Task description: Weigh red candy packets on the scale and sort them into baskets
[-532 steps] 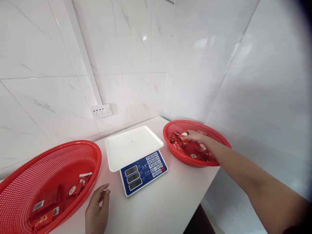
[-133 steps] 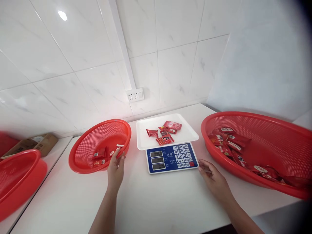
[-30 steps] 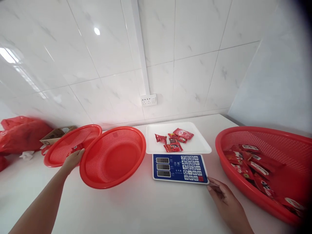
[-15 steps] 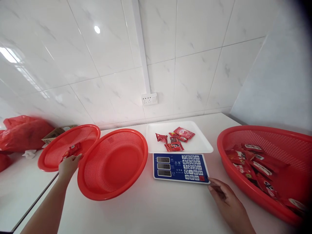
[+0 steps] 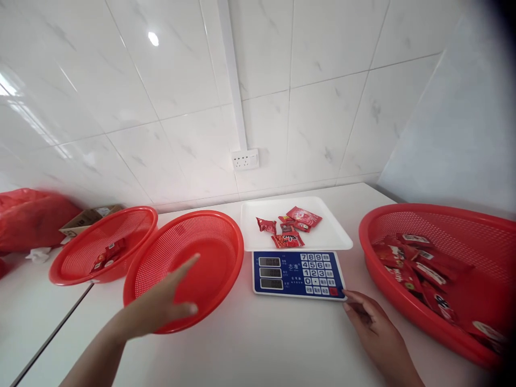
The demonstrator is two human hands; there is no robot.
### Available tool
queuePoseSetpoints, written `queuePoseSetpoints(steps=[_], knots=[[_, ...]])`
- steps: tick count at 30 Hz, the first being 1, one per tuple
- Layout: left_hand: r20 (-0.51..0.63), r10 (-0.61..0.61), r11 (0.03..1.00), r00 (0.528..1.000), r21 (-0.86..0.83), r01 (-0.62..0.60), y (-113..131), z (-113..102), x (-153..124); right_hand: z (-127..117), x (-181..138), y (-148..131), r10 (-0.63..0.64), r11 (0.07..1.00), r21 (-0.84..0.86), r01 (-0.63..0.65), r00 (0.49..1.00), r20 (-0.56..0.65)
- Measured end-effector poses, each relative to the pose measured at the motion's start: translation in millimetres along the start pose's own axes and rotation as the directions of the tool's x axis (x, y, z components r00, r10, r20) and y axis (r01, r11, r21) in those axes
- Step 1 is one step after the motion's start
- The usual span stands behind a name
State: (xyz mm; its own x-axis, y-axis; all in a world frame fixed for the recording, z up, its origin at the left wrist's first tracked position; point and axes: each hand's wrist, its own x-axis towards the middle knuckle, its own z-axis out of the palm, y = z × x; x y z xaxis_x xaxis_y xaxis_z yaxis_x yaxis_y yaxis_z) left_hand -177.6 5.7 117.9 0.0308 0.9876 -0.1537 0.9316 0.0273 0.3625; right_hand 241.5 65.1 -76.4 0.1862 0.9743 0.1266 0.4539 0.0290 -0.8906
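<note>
My left hand (image 5: 161, 306) hangs over the near side of the middle red basket (image 5: 236, 269), blurred, thumb and fingers spread and nothing in them. At the front right corner of a blue digital weighing scale (image 5: 296, 274), my right hand (image 5: 373, 328) has its thumb and index finger closed on the edge, the other fingers curled under. On the scale's white tray (image 5: 326, 231) lie several small red snack packets (image 5: 288, 240). The left red basket (image 5: 60, 279) holds a few similar packets (image 5: 110, 252).
A large red basket (image 5: 371, 258) with many red packets (image 5: 427, 277) stands at the right. A cardboard box (image 5: 86, 217), a red plastic bag (image 5: 36, 220) and crumpled tissue (image 5: 39, 254) are at the left. Behind is a tiled wall with a socket (image 5: 245, 159).
My left hand has come away from the packets in the left basket and moved right over the middle basket, fingers now spread. My right hand stays at the scale's corner.
</note>
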Motion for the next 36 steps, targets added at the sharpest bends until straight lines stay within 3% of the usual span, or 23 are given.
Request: queuePoseSetpoints(steps=[1,3,5,10,13,15,18,23,27,32,36], knots=[[0.124,0.024,1.000,0.992,-0.013,-0.022,13.6,5.6,-3.1,0.1,0.0,-0.6,-0.007,1.000,-0.005,0.007,1.000,-0.001],[0.264,0.062,0.998,0.963,-0.028,-0.056,29.9,11.8,-1.9,0.0,-0.1,-2.1,-0.010,1.000,-0.021,0.010,1.000,0.000],[0.276,0.036,0.999,0.960,-0.014,-0.034,32.5,11.8,7.9,-0.2,-0.6,-3.9,-0.005,0.999,-0.032,0.005,1.000,0.001],[0.216,-0.038,0.999,0.976,0.020,0.035,23.4,0.7,42.9,0.3,-1.7,-4.3,-0.014,1.000,-0.011,0.013,1.000,-0.018],[0.024,0.029,0.994,0.999,0.108,-0.031,38.9,-1.3,65.7,1.6,-1.5,-1.8,-0.015,1.000,-0.008,0.015,1.000,-0.011],[-0.111,0.160,0.980,0.981,0.140,-0.144,60.2,2.8,87.1,2.5,-0.9,-0.7,-0.011,1.000,-0.009,0.011,1.000,-0.010],[-0.088,0.355,0.922,0.931,0.195,-0.334,97.5,17.5,129.2,3.2,-0.3,-1.8,-0.004,1.000,0.003,0.004,1.000,-0.017],[-0.055,0.417,0.892,0.907,0.215,-0.397,133.5,42.3,186.0,0.6,-2.0,-9.9,0.025,1.000,0.013,-0.025,1.000,-0.015],[-0.170,0.369,0.920,0.914,0.205,-0.333,120.5,36.6,186.5,-1.5,-3.0,-13.9,0.023,1.000,0.018,-0.023,1.000,-0.005],[-0.382,0.214,0.976,0.899,0.117,-0.183,66.0,5.0,156.0,0.0,-0.8,-10.7,-0.011,1.000,0.015,0.011,1.000,-0.018],[-0.451,0.074,0.997,0.890,0.050,-0.057,24.1,-8.9,134.1,1.7,-0.4,-8.7,-0.020,1.000,0.003,0.020,1.000,-0.021]])
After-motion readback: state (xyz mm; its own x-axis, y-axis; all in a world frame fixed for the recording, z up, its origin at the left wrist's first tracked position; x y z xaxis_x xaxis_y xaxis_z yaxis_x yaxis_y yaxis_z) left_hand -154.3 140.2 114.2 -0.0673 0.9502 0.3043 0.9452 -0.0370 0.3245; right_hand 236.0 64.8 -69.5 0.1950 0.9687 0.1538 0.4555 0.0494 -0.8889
